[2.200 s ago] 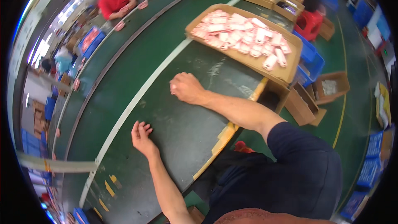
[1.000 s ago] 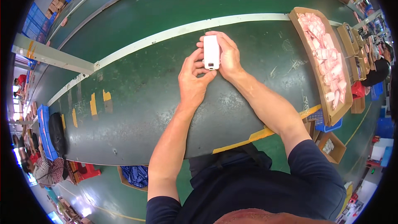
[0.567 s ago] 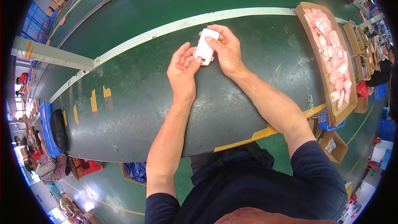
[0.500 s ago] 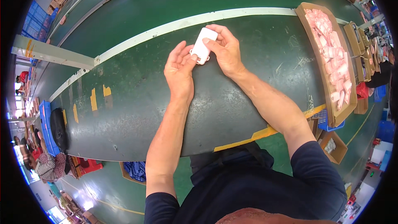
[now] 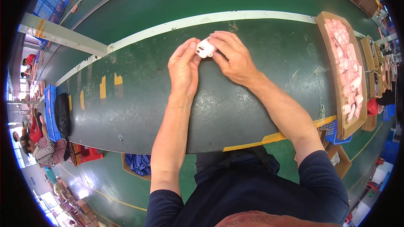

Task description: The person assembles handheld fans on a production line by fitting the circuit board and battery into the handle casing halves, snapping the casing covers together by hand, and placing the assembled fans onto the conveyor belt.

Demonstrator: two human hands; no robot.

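Note:
Above the dark green tabletop, both hands hold a small pale pink-white plastic case (image 5: 205,49). Its end with dark rectangular openings is turned up into view, and a small tab sticks out at a lower corner. Thumb and fingers of my left hand (image 5: 183,64) grip its left side. From the other side, my right hand (image 5: 237,61) pinches it with thumb and fingertips. The fingers partly cover the case, and its far end is hidden.
At right, a cardboard tray (image 5: 330,65) full of similar pale pink pieces lies on the worktable (image 5: 139,117). A white rail (image 5: 176,26) runs along the far side. A blue bin (image 5: 51,113) and a black bag (image 5: 63,111) are at the left edge; people sit beyond.
Both hands have turned the case from its broad flat face to its slotted end. My right thumb has come off the face, and the view has shifted slightly.

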